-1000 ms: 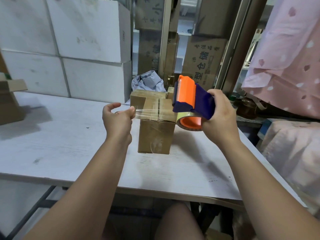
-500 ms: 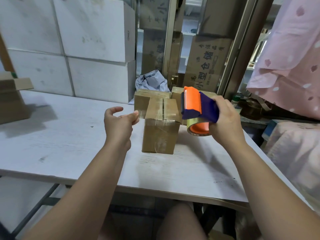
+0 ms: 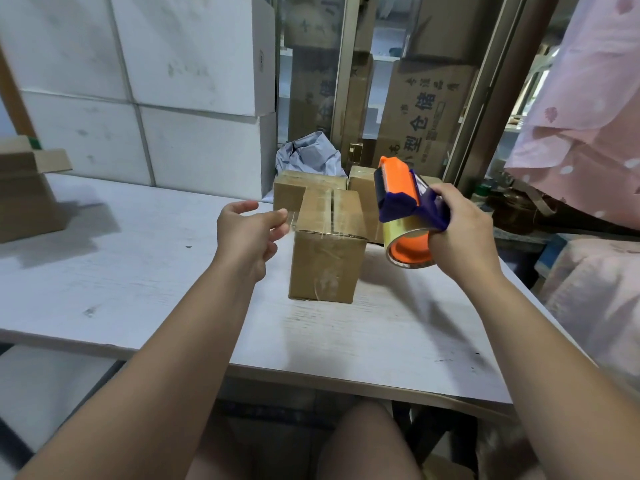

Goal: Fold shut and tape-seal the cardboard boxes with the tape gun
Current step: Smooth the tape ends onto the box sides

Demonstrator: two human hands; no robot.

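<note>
Here: cardboard box, upright on table, flaps folded shut; clear tape across it hard to make out. Further boxes behind it, partly hidden. Left hand just left of the box, fingers relaxed, empty. Right hand just right of the box, clenched round tape gun.

**Cluttered storeroom corner**

White, scuffed table in front. Stacked white blocks behind at left; printed brown cartons beyond a pale metal frame. Pink patterned cloth hanging at right. Soft, even light.
</note>
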